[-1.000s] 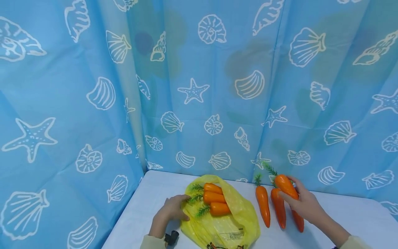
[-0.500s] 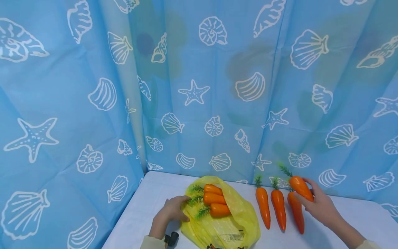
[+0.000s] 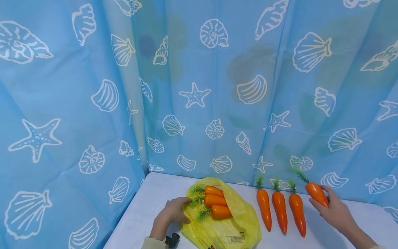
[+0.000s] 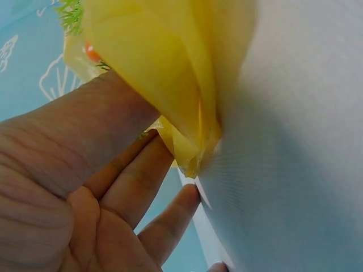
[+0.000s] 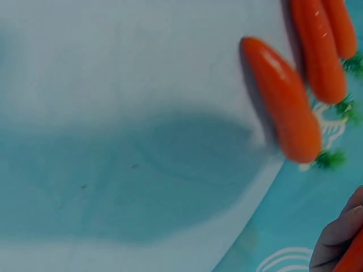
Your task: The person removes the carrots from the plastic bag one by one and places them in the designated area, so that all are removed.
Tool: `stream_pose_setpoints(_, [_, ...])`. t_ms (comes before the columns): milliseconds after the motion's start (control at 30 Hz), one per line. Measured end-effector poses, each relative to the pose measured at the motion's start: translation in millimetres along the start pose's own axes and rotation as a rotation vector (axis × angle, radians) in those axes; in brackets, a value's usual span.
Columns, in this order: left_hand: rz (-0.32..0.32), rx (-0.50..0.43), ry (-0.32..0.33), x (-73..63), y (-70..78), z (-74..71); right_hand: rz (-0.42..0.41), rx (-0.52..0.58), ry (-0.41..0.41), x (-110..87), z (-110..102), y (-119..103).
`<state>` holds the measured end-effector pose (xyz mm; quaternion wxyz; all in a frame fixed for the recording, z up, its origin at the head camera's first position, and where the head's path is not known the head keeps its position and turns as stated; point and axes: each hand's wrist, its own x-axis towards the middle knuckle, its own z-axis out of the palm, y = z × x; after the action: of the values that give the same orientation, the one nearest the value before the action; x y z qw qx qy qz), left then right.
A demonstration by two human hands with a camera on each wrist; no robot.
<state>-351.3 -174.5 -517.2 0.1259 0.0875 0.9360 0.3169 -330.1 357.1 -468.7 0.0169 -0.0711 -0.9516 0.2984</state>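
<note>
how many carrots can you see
7: three carrots in the yellow bag, three more carrots side by side on the white table, one carrot held in the right hand. More may be hidden in the bag.

I see two bare hands, well apart from each other. The left hand [image 3: 174, 210] reaches inward from its wrist [image 3: 159, 229], its back turned upward; the thumb [image 3: 183, 218] and the foremost fingers make a pinch ahead of the palm, while the lower fingers [image 4: 170, 224] spread loosely beneath. The right hand [image 3: 337, 209] hangs in the air, its forearm [image 3: 359, 235] slanting behind it, with thumb and curled fingers closing in a grip.
</note>
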Motion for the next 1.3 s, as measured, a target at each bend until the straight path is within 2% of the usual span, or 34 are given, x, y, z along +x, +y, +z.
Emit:
stream_pose_setpoints(233, [-0.014, -0.002, 0.003, -0.1, 0.3, 0.5, 0.047, 0.002, -0.020, 2.1, -0.7, 20.6])
stream_pose_setpoints(500, [-0.013, -0.002, 0.010, 0.4, 0.5, 0.2, 0.109, 0.020, -0.050, 5.4, 1.9, 33.1])
stream_pose_setpoints(667, [0.004, -0.002, 0.007, -0.3, 0.7, -0.3, 0.126, 0.030, -0.071, 5.2, 8.6, 37.1])
stream_pose_setpoints(1033, [0.028, 0.009, 0.006, -1.5, 0.3, -1.0, 0.128, 0.031, -0.061, 5.1, 18.3, 38.9])
stream_pose_setpoints(1300, [0.015, -0.004, -0.002, -0.9, 0.4, -0.8, 0.210, 0.056, -0.078, 5.7, 27.9, 42.7])
